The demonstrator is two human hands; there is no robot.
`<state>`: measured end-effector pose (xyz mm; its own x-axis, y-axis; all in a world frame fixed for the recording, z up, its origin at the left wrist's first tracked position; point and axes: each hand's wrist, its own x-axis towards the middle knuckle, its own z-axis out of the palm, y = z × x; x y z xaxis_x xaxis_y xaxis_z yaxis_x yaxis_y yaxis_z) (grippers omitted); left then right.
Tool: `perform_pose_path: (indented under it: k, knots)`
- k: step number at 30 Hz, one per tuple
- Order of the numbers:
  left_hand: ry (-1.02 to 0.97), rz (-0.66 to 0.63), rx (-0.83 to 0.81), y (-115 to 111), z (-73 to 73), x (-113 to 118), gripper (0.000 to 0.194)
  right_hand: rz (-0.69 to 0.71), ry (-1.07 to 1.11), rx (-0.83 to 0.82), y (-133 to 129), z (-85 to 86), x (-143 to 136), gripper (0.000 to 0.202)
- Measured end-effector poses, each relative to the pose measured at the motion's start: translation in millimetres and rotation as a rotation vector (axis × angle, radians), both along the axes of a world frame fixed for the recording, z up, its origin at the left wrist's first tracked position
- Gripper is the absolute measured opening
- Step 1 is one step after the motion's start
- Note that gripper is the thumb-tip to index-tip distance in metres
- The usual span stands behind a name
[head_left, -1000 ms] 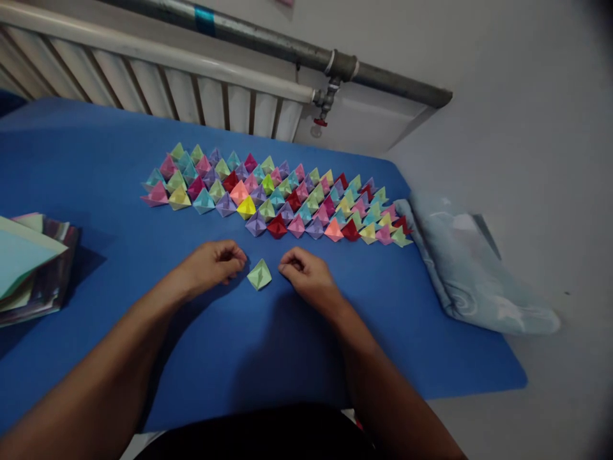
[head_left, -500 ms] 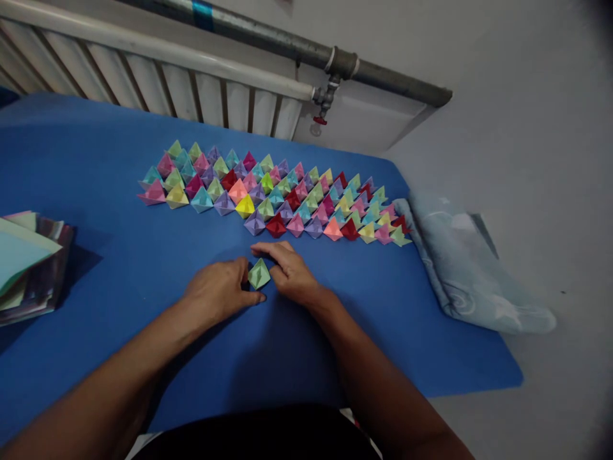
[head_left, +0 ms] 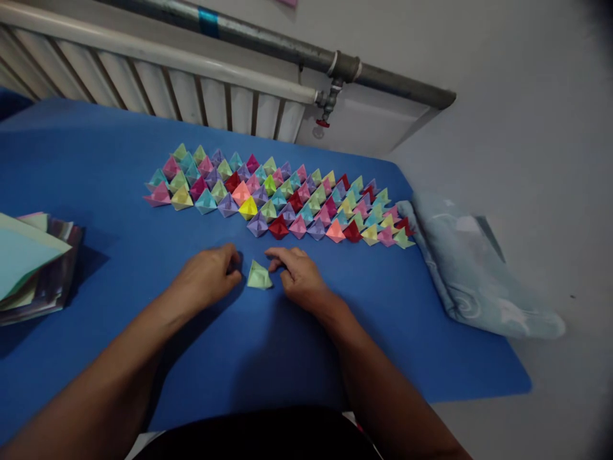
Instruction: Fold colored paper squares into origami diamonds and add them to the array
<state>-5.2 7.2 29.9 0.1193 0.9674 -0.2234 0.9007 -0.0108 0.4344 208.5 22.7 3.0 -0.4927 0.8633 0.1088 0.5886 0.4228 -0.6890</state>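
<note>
A pale green folded paper boat stands tilted on the blue tabletop between my two hands. My left hand rests just to its left, fingers curled, with a gap between thumb and forefinger and nothing held. On the other side is my right hand, its forefinger stretched towards the boat and its thumb apart; it holds nothing. Neither hand appears to touch the boat. Beyond them, rows of small paper boats in many colours stand close together.
To the left lies a stack of coloured paper. A folded grey-blue cloth sits at the right edge of the blue table. Behind the table are a white radiator and a metal pipe with a red-handled valve.
Both hands have let go of the green paper boat and drawn apart, the left one leftwards, the right one slightly rightwards. The boat now shows a different side. The view has shifted slightly.
</note>
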Motion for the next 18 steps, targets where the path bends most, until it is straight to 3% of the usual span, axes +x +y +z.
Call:
perform_pose_path:
  k: [5,10,18]
  knots:
    - [-0.139,-0.022,-0.048,1,3.1,-4,0.021,-0.095,0.082,0.027,-3,1.3,-1,0.047]
    - [-0.278,-0.038,-0.129,0,6.4,-4,0.020,-0.073,0.056,0.006,-3,2.5,-8,0.027]
    - [0.010,-0.066,-0.045,-5,5.2,14,0.019,-0.017,-0.074,-0.016,5,3.6,-19,0.007]
